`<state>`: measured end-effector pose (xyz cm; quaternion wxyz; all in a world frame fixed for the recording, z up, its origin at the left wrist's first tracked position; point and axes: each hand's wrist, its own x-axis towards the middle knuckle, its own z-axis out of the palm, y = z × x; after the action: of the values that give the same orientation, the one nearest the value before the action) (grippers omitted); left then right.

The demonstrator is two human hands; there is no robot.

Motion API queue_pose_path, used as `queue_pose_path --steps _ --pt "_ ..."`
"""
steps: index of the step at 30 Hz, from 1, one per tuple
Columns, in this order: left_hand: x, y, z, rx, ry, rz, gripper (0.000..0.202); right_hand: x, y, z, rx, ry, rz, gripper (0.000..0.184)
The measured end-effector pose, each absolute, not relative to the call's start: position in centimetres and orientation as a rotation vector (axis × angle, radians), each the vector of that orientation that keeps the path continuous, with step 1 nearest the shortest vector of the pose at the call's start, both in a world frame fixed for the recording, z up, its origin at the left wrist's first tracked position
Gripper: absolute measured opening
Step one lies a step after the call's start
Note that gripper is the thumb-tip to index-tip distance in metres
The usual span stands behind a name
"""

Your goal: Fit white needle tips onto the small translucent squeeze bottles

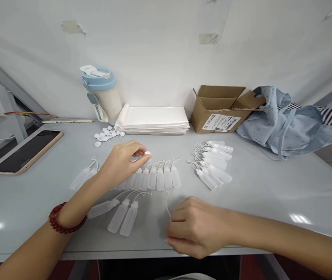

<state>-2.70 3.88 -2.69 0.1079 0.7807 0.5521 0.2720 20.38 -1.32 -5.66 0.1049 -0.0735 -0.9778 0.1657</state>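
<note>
My left hand (126, 159) is closed in a pinch on a small white cap (147, 153), above a row of translucent plastic bottles (160, 179) with thin curved strips at their necks. My right hand (196, 227) is closed near the front edge, slightly blurred. From its fingers rises a thin white strip (168, 204) like those on the bottles; the bottle body is hidden by the hand. Nearer me lie several loose bottles (129, 220), and others (81, 177) lie beside my left forearm. A heap of bottles (214, 161) lies right of the row.
Behind my left hand is a pile of white caps (107, 134). Along the wall stand a blue-lidded cup (106, 95), a stack of white padded sheets (154, 118) and an open cardboard box (221, 111). A phone (27, 151) lies left; blue cloth (294, 126) lies right.
</note>
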Motion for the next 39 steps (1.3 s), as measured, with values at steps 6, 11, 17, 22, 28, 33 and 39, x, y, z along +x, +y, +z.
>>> queue_pose_path --steps 6,11,17,22,28,33,39 --pt "-2.7 3.8 -2.9 2.351 1.596 0.840 0.017 22.0 -0.9 -5.7 -0.233 -2.767 0.492 0.030" --pt "-2.6 3.9 -3.2 2.345 1.584 0.808 0.019 23.1 -0.7 -4.5 -0.397 -2.798 0.471 0.021" --pt "-2.2 3.7 -3.1 2.316 1.575 0.789 0.022 23.3 -0.3 -4.3 -0.663 -2.967 0.456 0.030" --pt "-2.3 3.5 -2.6 2.296 1.601 0.810 0.019 23.2 0.0 -3.3 -0.980 -2.995 0.617 0.036" --pt "-2.3 3.2 -2.2 2.327 1.616 0.837 0.019 23.3 0.7 -2.8 -1.163 -2.934 0.645 0.040" --pt "-2.1 3.0 -2.2 2.355 1.582 0.833 0.020 23.2 0.7 -2.7 -1.231 -2.865 0.646 0.038" --pt "-1.8 2.4 -1.4 2.148 1.536 0.798 0.021 23.3 0.5 -3.4 -1.177 -2.637 0.615 0.035"
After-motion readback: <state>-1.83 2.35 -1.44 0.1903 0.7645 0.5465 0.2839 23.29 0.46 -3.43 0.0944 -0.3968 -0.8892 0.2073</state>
